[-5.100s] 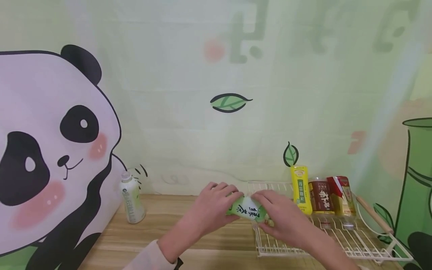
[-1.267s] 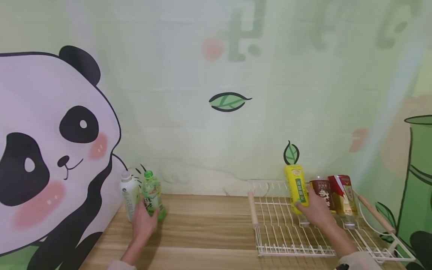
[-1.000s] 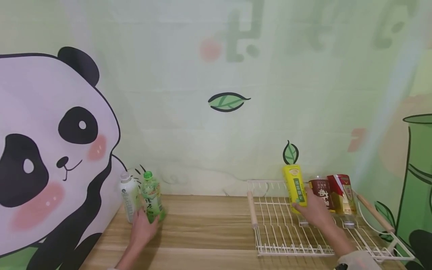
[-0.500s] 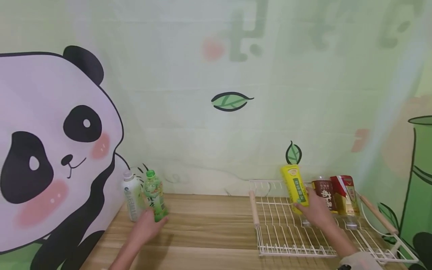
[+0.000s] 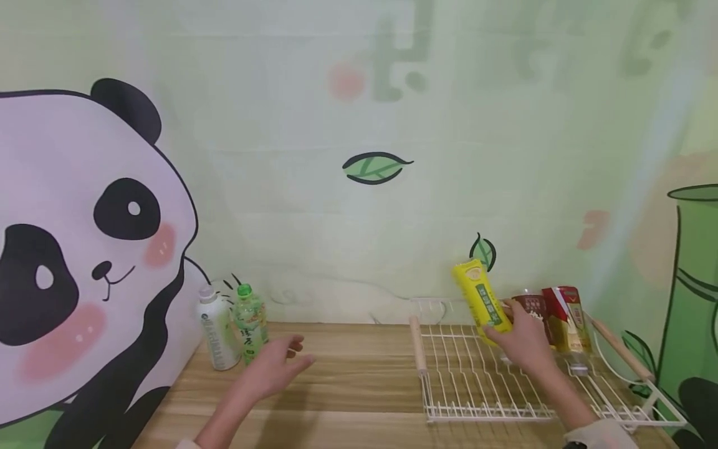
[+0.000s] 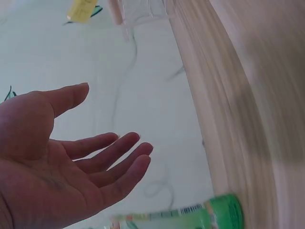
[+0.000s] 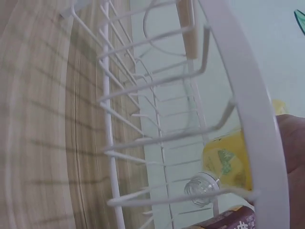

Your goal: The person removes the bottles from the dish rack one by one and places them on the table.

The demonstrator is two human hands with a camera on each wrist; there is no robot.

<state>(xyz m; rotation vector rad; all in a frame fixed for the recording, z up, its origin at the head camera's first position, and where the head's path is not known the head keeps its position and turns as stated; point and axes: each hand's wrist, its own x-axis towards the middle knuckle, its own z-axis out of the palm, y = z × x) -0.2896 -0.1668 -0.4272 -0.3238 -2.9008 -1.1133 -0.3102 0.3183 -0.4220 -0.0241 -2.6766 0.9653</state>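
Note:
My left hand point(image 5: 275, 368) is held over the wooden table, fingers spread and relaxed, with nothing in it. Just behind it a green bottle point(image 5: 250, 321) stands upright beside a white bottle point(image 5: 217, 330). In the left wrist view the empty palm point(image 6: 57, 167) faces the camera, and the green bottle point(image 6: 181, 220) shows at the bottom edge. My right hand point(image 5: 524, 340) grips a yellow pack point(image 5: 480, 296), tilted to the left, above the white wire rack point(image 5: 482, 413). The right wrist view has the yellow pack point(image 7: 228, 160) behind the rack's bars, beside a clear cap point(image 7: 202, 189).
On the rack's right half, a dark red container point(image 5: 531, 304) and a red and gold pack point(image 5: 568, 318) stand side by side. Wooden handles point(image 5: 417, 346) are at the rack's two ends. A cloth with a printed panda point(image 5: 129, 206) hangs behind the table.
My left hand has left the green bottle, which stands beside the white one, and moved right. My right hand has raised the yellow pack slightly and tilted it further left.

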